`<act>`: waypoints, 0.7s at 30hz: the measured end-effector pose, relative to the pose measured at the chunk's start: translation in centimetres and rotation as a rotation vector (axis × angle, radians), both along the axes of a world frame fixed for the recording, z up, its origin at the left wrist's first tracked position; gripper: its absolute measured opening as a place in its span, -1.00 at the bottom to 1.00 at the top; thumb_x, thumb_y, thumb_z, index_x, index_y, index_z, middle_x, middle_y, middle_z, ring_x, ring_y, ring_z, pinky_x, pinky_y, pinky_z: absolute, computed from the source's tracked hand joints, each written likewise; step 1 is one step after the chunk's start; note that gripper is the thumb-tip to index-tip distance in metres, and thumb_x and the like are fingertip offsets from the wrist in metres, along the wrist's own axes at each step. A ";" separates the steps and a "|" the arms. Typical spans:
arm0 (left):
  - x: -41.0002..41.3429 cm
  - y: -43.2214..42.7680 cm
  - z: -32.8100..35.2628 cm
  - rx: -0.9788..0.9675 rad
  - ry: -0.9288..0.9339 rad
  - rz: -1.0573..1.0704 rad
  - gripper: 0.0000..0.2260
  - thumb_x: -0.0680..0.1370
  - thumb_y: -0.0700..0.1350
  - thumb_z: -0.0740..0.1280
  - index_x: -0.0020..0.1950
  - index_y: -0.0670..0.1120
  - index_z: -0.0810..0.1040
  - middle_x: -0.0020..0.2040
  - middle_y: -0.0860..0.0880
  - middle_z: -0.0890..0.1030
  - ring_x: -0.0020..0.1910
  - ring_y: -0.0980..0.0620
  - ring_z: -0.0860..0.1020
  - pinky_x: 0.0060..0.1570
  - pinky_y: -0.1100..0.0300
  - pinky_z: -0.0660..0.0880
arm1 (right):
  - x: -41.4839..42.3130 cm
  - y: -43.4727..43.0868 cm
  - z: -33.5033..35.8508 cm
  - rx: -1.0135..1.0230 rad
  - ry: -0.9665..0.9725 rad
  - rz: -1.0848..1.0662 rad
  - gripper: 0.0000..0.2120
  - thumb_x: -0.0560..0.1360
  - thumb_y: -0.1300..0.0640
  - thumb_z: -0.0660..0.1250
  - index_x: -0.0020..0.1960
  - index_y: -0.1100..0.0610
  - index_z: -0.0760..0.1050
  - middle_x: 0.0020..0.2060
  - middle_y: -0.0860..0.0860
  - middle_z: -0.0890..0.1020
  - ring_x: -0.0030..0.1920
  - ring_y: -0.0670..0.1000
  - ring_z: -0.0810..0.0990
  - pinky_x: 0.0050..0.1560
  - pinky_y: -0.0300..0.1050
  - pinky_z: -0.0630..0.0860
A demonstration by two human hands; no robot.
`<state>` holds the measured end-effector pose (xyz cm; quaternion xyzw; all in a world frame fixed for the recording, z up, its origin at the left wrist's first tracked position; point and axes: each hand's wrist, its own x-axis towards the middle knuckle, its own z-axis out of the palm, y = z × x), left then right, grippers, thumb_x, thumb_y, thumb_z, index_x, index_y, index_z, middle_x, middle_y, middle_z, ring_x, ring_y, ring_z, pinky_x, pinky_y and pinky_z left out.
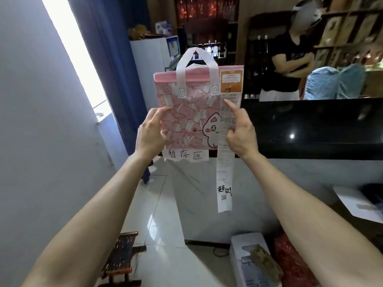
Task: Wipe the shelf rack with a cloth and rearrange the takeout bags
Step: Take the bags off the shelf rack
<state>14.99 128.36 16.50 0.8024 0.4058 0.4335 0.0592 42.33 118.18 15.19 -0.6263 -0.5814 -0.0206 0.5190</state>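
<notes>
1. The left hand (pixel 151 131) pinches the left edge of the pink takeout bag (pixel 186 121), with the thumb on the near face and the fingers curled behind.
2. The right hand (pixel 241 133) has its grip closed on the bag's right edge. Its index finger lies straight up along the receipt (pixel 224 172) fixed there.
3. The bag hangs upright between the two hands with its printed face toward the camera and its white handle loop (pixel 196 65) standing up. Its bottom edge sits just above the handwritten paper label (pixel 185 155) at the near end of the black tabletop (pixel 310 129). I cannot tell whether the bag already rests on it.
4. This looks like the rearranging part of the task, placing the bag at the labelled spot. Keep both grips level so the base goes down flat and the bag stays upright.
5. The receipt trails well below the bag, so let it fall free over the front edge, where it stays readable and is not trapped underneath.
6. Beyond the tabletop a person (pixel 290 59) stands with arms folded in front of dark shelving.
</notes>
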 end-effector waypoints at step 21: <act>-0.4 15.1 -6.4 -0.169 0.028 0.068 -0.38 0.57 -0.30 0.40 0.46 0.31 0.46 0.35 0.23 0.50 0.06 0.09 0.66 0.14 -0.13 0.66 | -0.5 14.6 -6.4 -0.236 0.029 0.119 -0.19 0.58 0.34 0.33 0.62 -0.32 0.18 0.33 -0.05 0.40 0.31 -0.04 0.53 0.28 -0.10 0.60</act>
